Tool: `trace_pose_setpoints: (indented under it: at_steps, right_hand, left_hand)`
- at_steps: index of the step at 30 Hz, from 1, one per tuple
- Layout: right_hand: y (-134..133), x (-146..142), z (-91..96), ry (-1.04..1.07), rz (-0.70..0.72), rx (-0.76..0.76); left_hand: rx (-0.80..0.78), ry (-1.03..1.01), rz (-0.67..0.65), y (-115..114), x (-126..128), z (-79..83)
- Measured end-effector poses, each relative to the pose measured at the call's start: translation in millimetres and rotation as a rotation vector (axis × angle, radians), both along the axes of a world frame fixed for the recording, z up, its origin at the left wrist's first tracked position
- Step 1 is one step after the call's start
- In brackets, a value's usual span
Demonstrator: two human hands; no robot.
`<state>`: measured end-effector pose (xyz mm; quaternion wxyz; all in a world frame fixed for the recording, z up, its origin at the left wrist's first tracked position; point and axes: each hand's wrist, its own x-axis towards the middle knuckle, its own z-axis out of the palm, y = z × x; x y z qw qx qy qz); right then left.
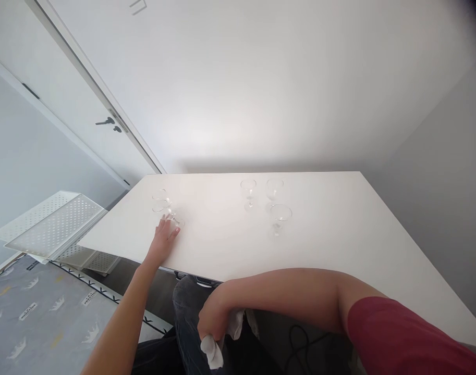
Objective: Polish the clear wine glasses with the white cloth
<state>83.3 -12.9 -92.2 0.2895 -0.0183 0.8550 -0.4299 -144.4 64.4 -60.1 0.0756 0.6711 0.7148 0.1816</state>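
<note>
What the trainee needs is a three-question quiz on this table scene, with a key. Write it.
1. True or false: the right hand holds a white cloth below the edge of the table.
2. How many stemmed glasses stand upright in the group at the table's middle? A) one B) three C) five
3. Fill in: the left hand reaches a clear glass near the table's ____ edge.

Key: 1 true; 2 B; 3 left.
</note>
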Motion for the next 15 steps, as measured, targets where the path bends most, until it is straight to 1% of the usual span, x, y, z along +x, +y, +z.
trace_pose_setpoints:
  at_steps: [2,3,5,6,7,8,10,13,15]
  right_hand:
    - [1,-3,-1.0,-0.067,0.088,-0.019]
    - [2,-4,-2.3,-0.081,0.095,-0.019]
    - [2,-7,-5.8,-0.099,0.098,-0.021]
    - [2,-7,-7.5,-0.103,0.094,-0.027]
    - [2,-8,-9.0,-0.105,0.085,-0.034]
    - [2,-8,-10.3,-0.103,0.071,-0.040]
    - [3,-9,-11.8,-0.081,0.061,-0.045]
    - [5,-10,-12.8,-0.038,0.135,-0.038]
    - [7,-12,-13.8,-0.037,0.181,-0.033]
  left_hand:
    - [0.096,-0.062,0.078,-25,8,4.8]
    - [0.158,-0.076,0.085,-38,15,9.6]
    - [0.321,-0.075,0.047,-59,38,21.7]
    - [0.379,-0.084,0.007,-65,53,27.6]
    - [0.396,-0.107,-0.081,-67,69,32.1]
    - [0.368,-0.124,-0.191,-64,88,34.8]
    - [0.215,-0.121,-0.410,-49,124,34.0]
    - [0.044,-0.047,-0.594,-15,171,22.8]
    - [-0.019,0.013,-0.662,5,192,15.3]
